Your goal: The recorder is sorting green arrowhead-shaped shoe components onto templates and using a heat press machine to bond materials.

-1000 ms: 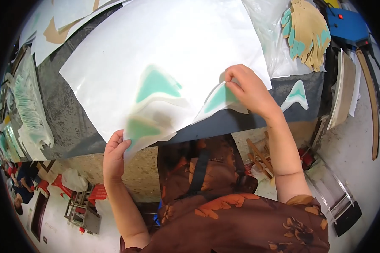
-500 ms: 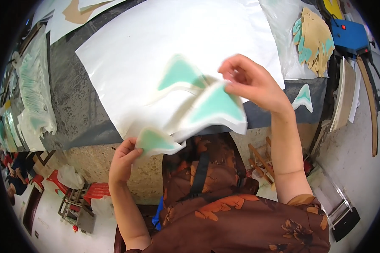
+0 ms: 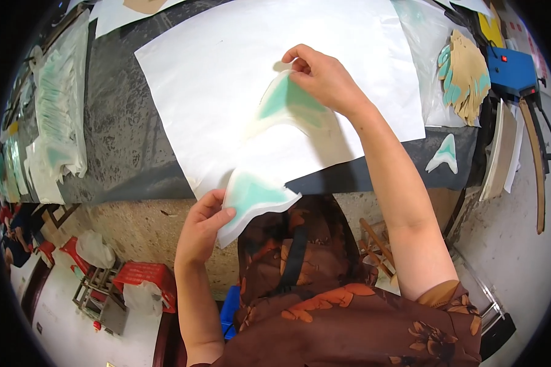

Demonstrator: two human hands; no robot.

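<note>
My left hand (image 3: 205, 226), near the table's front edge, pinches one or more triangular pieces (image 3: 257, 189) between thumb and fingers. They are pale green in the middle with a white curved border, and how many there are I cannot tell. Further forward, a similar green triangular piece (image 3: 284, 104) with a pale rim lies over the large white paper sheet (image 3: 226, 79). My right hand (image 3: 324, 76) has its thumb and bent fingers closed at this piece's upper tip, and casts a shadow across it. Whether another piece lies beneath is hidden.
A single small green-and-white piece (image 3: 445, 154) lies on the dark table covering (image 3: 122, 122) at right. Behind it is a fanned pile of tan-and-green pieces (image 3: 465, 76), beside a blue device (image 3: 511, 70). Plastic-covered green pieces (image 3: 61, 104) line the left. A red crate (image 3: 147, 278) stands below.
My right hand has carried its triangular piece forward and left, to where another lay on the paper. My left hand has shifted slightly right with its piece. The view has shifted a little.
</note>
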